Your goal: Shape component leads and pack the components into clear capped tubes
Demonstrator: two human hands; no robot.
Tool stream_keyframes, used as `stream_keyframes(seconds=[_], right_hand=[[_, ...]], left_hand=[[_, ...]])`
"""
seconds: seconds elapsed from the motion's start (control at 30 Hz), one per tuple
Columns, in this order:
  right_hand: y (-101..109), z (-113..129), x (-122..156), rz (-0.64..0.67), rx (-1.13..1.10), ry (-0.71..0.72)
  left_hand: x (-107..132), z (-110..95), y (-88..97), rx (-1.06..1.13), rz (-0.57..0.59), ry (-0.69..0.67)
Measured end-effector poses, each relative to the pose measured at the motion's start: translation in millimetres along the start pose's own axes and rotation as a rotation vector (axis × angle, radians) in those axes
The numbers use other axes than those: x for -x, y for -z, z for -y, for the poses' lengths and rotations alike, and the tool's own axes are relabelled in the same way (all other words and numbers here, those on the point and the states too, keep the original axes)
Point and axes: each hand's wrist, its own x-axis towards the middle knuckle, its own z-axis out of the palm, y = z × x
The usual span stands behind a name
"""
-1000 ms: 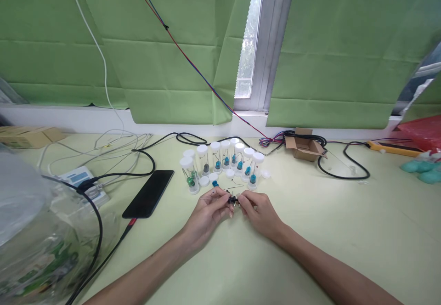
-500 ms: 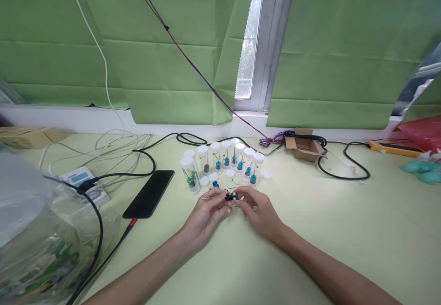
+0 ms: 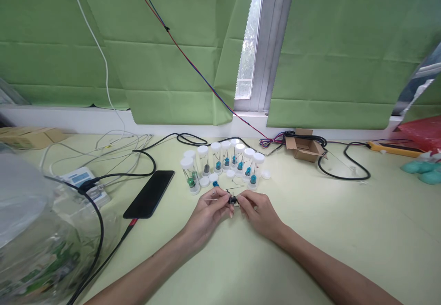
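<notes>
My left hand (image 3: 208, 215) and my right hand (image 3: 260, 213) meet at the middle of the pale green table (image 3: 344, 231). Together they pinch a small black component (image 3: 232, 200) with thin wire leads; one lead sticks out to the left. Both hands have their fingers closed on it. Just beyond the hands stands a cluster of clear vials with white caps (image 3: 223, 162), each holding a small blue or green part. A few loose white caps (image 3: 265, 174) and a loose wire lie beside the vials.
A black phone (image 3: 149, 194) lies left of the hands, plugged to a cable. Black and white cables (image 3: 113, 158) sprawl at the back left. A small open cardboard box (image 3: 303, 146) sits back right. A clear plastic bag (image 3: 31, 240) fills the near left.
The hands lifted the black component slightly half a second ago, then lowered it again; they stay in nearly the same place, still pinching it.
</notes>
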Motion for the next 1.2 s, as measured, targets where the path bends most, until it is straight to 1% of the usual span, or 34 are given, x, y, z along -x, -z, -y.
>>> stream_keyframes(seconds=[0.13, 0.3, 0.43, 0.53, 0.63, 0.97, 1.2], right_hand=[[-0.5, -0.8, 0.3, -0.005, 0.034, 0.000], [-0.4, -1.0, 1.5, -0.010, -0.003, -0.022], [0.8, 2.0, 1.4, -0.034, -0.029, -0.006], [1.3, 3.9, 1.0, -0.014, -0.046, 0.015], [0.8, 3.2, 0.6, -0.012, -0.064, 0.020], [-1.5, -3.2, 0.4, -0.007, -0.070, -0.013], [-0.7, -2.4, 0.4, 0.009, -0.021, -0.018]], left_hand=[[0.9, -0.1, -0.8, -0.011, 0.000, 0.005], [-1.2, 1.2, 0.6, 0.044, -0.007, 0.022], [-3.9, 0.6, 1.7, 0.132, -0.060, 0.045], [-5.0, -0.2, 1.7, 0.161, -0.097, 0.074], [-4.9, -0.3, 1.5, 0.174, -0.109, 0.082], [-4.3, 1.3, 2.3, 0.126, -0.075, 0.054], [-2.1, 2.1, 2.7, 0.065, -0.013, 0.030]])
